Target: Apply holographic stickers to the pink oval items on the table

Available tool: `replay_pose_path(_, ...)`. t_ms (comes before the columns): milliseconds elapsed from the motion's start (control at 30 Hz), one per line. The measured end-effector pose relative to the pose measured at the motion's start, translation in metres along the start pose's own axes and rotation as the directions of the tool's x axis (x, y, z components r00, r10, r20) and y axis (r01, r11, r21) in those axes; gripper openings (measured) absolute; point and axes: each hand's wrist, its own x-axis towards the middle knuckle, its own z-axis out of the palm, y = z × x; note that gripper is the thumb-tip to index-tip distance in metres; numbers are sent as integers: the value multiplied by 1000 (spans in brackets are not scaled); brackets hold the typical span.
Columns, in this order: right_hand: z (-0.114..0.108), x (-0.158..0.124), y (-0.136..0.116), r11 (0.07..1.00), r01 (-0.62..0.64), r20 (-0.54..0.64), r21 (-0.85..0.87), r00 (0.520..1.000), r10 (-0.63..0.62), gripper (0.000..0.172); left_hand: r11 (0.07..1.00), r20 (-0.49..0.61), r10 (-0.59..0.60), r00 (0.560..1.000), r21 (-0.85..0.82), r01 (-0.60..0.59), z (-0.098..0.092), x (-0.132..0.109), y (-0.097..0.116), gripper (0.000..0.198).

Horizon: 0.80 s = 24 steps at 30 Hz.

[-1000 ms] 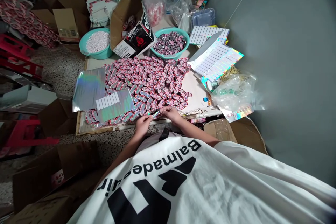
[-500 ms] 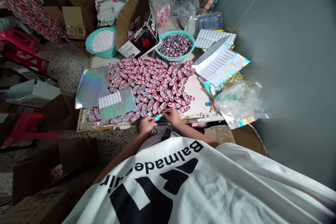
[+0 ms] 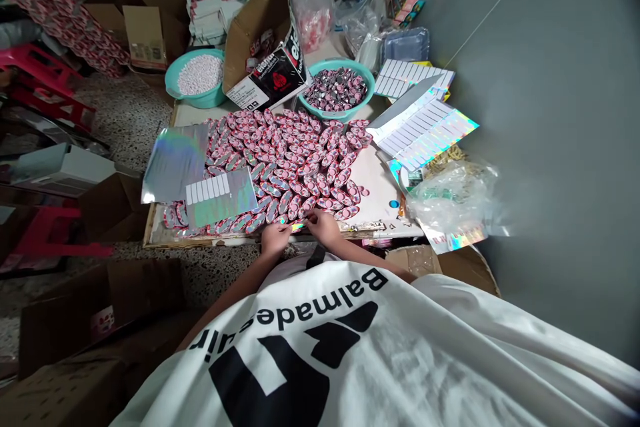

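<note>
At the front edge of the table, my left hand (image 3: 276, 238) and my right hand (image 3: 324, 227) are close together with fingers pinched. Between them stretches a small shiny rainbow-coloured sticker (image 3: 298, 227), one end at each hand; the fingertips are partly hidden. Just beyond the hands stand many oval pink-and-red pieces (image 3: 295, 167), packed tightly over the tabletop. Some of those at the left front have silvery tops. A holographic sticker sheet (image 3: 225, 210) with a row of pale blank spaces lies over the pieces left of my hands.
A plain silvery sheet (image 3: 175, 157) lies at the left. Behind the pieces are a basin of white beads (image 3: 220, 97), a tilted carton (image 3: 255, 90) and a basin of round metal-and-pink discs (image 3: 371, 83). More sticker sheets (image 3: 425, 123) and a plastic bag (image 3: 450, 193) lie near the grey wall.
Both hands have shifted very slightly, and the sticker between them is tilted differently, showing a thinner strip. The view has moved a little; the things on the table stay put.
</note>
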Motion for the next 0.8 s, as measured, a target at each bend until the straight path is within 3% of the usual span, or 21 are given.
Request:
replay_pose_path(100, -1, 1, -2, 999, 22, 23, -38, 1000, -21, 20, 1000, 5, 4, 1000, 25, -4, -1, 0, 2, 20)
replay_pose_path(300, -5, 5, -3, 994, 77, -60, -76, 995, -81, 37, 996, 26, 17, 1000, 92, -19, -5, -2, 5, 21)
replay_pose_path(500, -6, 9, -5, 1000, 9, 8, 2, 1000, -9, 26, 986, 51, 45, 998, 157, -53, -9, 0, 9, 17)
replay_pose_path(800, -5, 12, -5, 1000, -11, 2, 22, 1000, 11, 25, 976, 55, 47, 997, 208, -58, -12, 1, 12, 17)
